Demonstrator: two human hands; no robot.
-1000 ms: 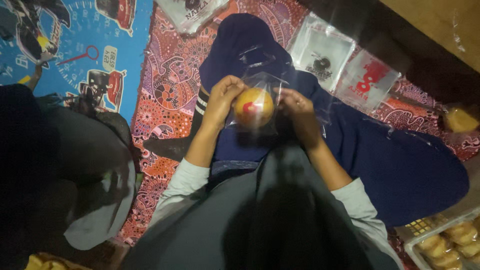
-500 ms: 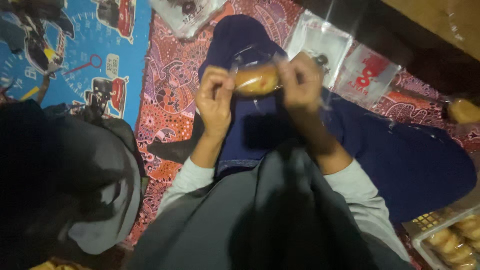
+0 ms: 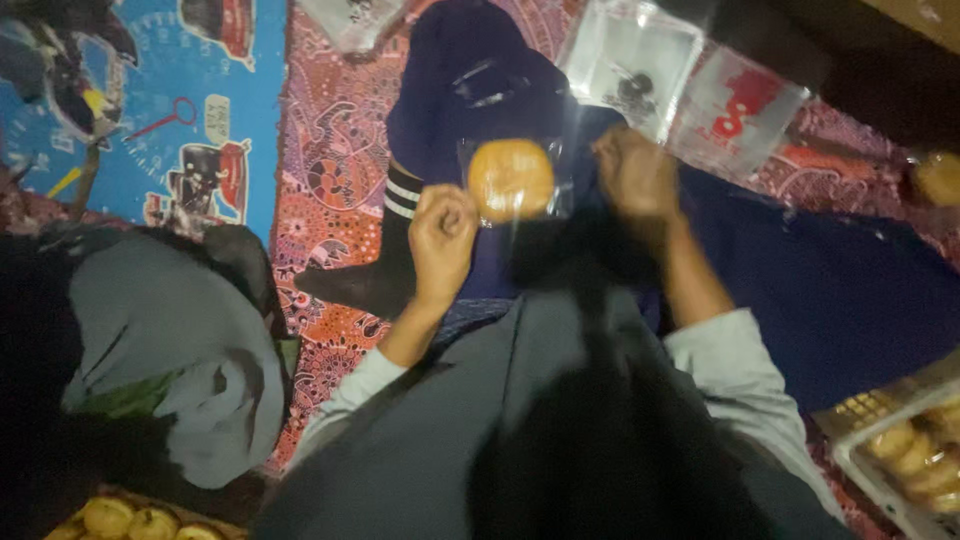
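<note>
both hands are lowering the bun (image 3: 511,178) in its clear wrapper (image 3: 520,205) again; left hand (image 3: 443,232) and right hand (image 3: 635,172) are gripping the wrapper's edges beside the bun.

- A clear plastic bag (image 3: 515,180) holding a round golden bun, held up between both hands.
- A clear flat packet (image 3: 628,60) with a dark print, on the patterned cloth.
- Beside it, a clear packet (image 3: 745,105) with red print.
- Another clear packet (image 3: 350,20), top edge.
</note>
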